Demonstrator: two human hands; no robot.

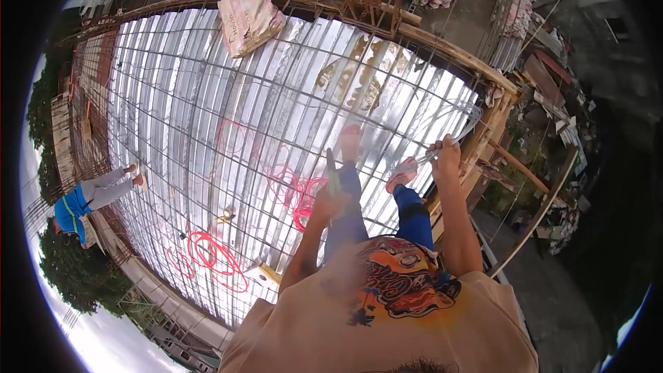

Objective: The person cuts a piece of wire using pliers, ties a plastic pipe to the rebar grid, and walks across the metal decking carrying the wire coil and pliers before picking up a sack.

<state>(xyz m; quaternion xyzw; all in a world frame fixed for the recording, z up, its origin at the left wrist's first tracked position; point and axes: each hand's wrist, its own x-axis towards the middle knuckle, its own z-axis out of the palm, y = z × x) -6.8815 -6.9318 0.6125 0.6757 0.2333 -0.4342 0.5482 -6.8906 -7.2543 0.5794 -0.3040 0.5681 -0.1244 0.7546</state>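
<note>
My left hand (330, 205) is closed around a long, narrow greenish tool (333, 174) with a dark tip; motion blur hides its exact kind. At the right, my right hand (446, 157) is raised, its fingers curled on a bundle of thin tie wire (464, 123). Loops of this wire reach toward the timber edge, and loose ends trail to the left. Beneath both hands lies a grid of steel rebar (290, 124) over shiny corrugated metal decking (207, 97). My feet stand on it.
A Holcim cement bag (250, 15) lies at the far edge. Pink-red tubing (207, 252) is coiled on the rebar, with more coils (304, 197) near my left hand. Another person (72, 208) in blue bends over at the left. Timber (459, 55) borders a drop to the right.
</note>
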